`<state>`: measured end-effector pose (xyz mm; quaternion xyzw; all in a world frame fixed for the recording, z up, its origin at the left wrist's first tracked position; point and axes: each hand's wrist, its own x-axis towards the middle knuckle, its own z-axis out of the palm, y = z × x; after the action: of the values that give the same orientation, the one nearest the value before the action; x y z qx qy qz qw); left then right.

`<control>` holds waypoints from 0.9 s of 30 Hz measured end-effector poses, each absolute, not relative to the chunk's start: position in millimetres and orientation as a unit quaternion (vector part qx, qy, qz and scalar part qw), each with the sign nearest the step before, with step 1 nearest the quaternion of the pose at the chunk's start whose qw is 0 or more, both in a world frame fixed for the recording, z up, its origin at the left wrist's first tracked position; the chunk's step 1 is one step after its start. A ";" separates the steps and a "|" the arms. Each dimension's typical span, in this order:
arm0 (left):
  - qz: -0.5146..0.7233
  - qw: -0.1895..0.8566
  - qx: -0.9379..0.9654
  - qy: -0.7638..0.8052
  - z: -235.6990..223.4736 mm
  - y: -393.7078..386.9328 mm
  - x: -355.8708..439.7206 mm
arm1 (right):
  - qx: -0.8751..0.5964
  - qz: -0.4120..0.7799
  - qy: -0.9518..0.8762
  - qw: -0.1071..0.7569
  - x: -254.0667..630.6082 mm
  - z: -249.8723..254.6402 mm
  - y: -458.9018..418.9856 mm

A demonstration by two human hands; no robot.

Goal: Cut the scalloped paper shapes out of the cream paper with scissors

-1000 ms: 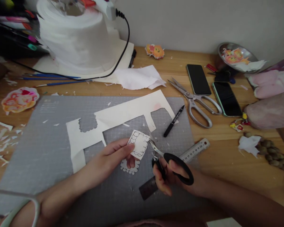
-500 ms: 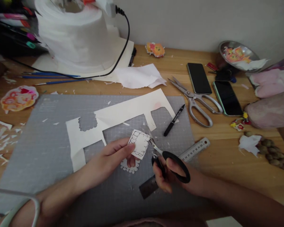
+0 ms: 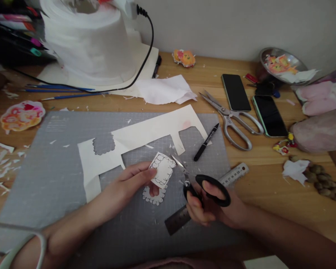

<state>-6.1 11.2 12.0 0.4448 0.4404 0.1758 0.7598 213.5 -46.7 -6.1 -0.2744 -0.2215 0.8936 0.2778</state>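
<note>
Head cam: a wooden worktop [image 3: 268, 172] is running back to a plain grey wall [image 3: 212, 30]; a gridded grey mat [image 3: 58, 168] is covering its middle; above that, the left hand [image 3: 134, 179] is pinching a doodled paper piece [image 3: 164, 172]; the right hand [image 3: 224, 215] is curling its fingers round scissors [image 3: 186, 183], blades hovering near the paper's edge.

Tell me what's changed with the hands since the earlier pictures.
The right hand has shifted the black-handled scissors slightly rightward; the left hand has moved the drawn-on paper slightly left. Neither let go. The ruler and black marker stayed put.
</note>
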 end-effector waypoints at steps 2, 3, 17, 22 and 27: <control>0.175 0.762 0.441 0.441 10.5 11.0 -7.0 | -0.246 0.908 -0.212 0.265 215.9 -6.8 -46.0; 0.177 0.762 0.439 0.441 9.5 10.8 -7.4 | -0.235 0.913 -0.208 0.262 216.9 -7.5 -45.9; 0.192 0.748 0.436 0.462 3.1 9.3 -7.9 | -0.251 0.898 -0.268 0.243 220.3 -11.2 -49.4; 0.197 0.752 0.415 0.472 0.7 8.9 -8.2 | -0.252 0.900 -0.260 0.243 219.4 -13.3 -50.4; 0.188 0.746 0.389 0.506 -1.8 7.7 -9.0 | -0.255 0.901 -0.251 0.246 218.4 -12.0 -49.8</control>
<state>-9.0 7.7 -1.8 0.3888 0.5063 0.1876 0.7465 218.4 -49.8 -12.0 -0.2554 -0.2513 0.9005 0.2463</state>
